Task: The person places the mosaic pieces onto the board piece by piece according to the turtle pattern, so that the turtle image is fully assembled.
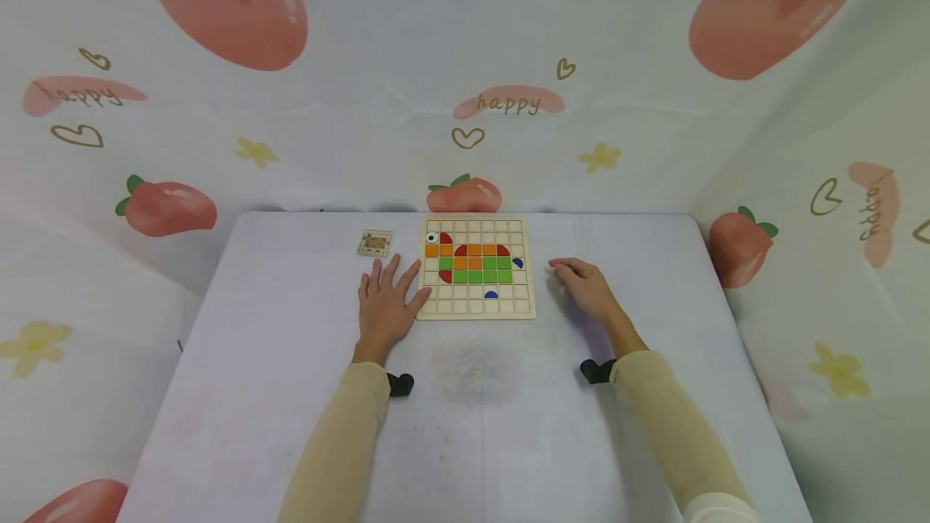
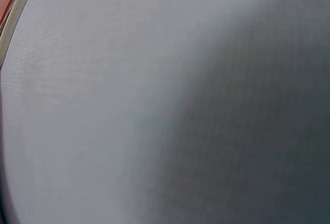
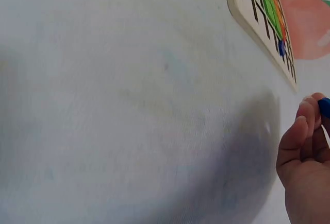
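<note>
A square wooden grid board (image 1: 475,307) lies on the table, with orange, green and red pieces, a round eye piece (image 1: 432,238) and two blue half-round pieces set in its cells. One blue half-round piece (image 1: 491,294) is near the bottom, another (image 1: 517,263) at the right side. My left hand (image 1: 385,307) rests with spread fingers at the board's left edge, thumb touching it. Right of the board, my right hand (image 1: 587,289) pinches a small blue piece (image 3: 324,107), visible in the right wrist view; its shape is mostly hidden.
A small pattern card (image 1: 374,243) lies left of the board, just beyond the left fingertips. The white table (image 1: 472,442) meets a printed cloth backdrop behind and at both sides. Black wrist mounts (image 1: 597,371) sit on both arms.
</note>
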Demonstrator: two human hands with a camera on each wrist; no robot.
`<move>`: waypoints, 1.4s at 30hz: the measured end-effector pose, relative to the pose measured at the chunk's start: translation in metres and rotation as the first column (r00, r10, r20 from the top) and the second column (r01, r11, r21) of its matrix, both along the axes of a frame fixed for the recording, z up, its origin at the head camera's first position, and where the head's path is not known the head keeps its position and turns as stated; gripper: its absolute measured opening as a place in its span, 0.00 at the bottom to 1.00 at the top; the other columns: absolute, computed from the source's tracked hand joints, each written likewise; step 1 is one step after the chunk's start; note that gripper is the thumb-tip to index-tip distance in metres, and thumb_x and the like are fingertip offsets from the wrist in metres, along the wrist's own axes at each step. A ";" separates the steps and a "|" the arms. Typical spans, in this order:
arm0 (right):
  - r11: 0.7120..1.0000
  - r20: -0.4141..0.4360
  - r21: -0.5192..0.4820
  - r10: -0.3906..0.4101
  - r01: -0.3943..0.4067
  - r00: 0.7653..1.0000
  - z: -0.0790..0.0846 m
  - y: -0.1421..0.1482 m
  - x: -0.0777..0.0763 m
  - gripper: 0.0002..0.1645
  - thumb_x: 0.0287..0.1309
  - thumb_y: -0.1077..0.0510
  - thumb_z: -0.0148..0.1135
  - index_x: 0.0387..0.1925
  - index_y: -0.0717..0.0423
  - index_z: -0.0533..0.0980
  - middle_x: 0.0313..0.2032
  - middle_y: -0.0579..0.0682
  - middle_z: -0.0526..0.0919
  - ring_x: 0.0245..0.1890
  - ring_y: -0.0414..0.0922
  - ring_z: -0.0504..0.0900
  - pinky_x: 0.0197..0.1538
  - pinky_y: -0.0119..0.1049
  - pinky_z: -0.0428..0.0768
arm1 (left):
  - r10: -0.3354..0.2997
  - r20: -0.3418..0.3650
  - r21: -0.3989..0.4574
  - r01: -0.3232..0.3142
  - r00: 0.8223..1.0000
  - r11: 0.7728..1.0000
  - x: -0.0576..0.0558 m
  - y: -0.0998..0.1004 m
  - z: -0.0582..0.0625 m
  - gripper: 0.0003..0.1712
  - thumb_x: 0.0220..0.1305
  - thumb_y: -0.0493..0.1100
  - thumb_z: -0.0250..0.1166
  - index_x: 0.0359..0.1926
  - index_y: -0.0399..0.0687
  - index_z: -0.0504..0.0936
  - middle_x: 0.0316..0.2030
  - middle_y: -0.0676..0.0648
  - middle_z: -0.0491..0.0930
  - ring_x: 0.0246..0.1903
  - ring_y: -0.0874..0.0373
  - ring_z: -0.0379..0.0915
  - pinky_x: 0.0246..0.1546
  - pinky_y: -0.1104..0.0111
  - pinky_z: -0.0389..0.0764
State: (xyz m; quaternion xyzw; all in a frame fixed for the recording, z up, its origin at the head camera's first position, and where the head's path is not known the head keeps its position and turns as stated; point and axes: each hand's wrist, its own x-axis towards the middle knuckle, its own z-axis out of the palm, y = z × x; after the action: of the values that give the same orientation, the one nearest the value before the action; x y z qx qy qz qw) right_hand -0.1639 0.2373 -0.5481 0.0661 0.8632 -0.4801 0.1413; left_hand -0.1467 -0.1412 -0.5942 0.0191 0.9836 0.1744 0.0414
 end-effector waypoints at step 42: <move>0.972 -0.179 0.070 0.233 -0.224 0.956 0.004 -0.109 -0.002 0.10 0.65 0.58 0.68 0.45 0.56 0.86 0.42 0.53 0.90 0.40 0.46 0.85 0.48 0.39 0.84 | 0.002 -0.009 -0.011 -0.002 1.000 1.000 -0.002 -0.001 -0.004 0.40 0.70 0.75 0.45 0.79 0.76 0.55 0.82 0.48 0.46 0.82 0.40 0.31 0.80 0.39 0.37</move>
State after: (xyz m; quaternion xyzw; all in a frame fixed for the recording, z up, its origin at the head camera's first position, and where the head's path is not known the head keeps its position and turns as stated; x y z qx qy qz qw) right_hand -0.1662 0.1288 -0.5445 -0.0757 0.8859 -0.4435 0.1129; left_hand -0.1484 -0.1419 -0.5980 0.0187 0.9847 0.1690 0.0370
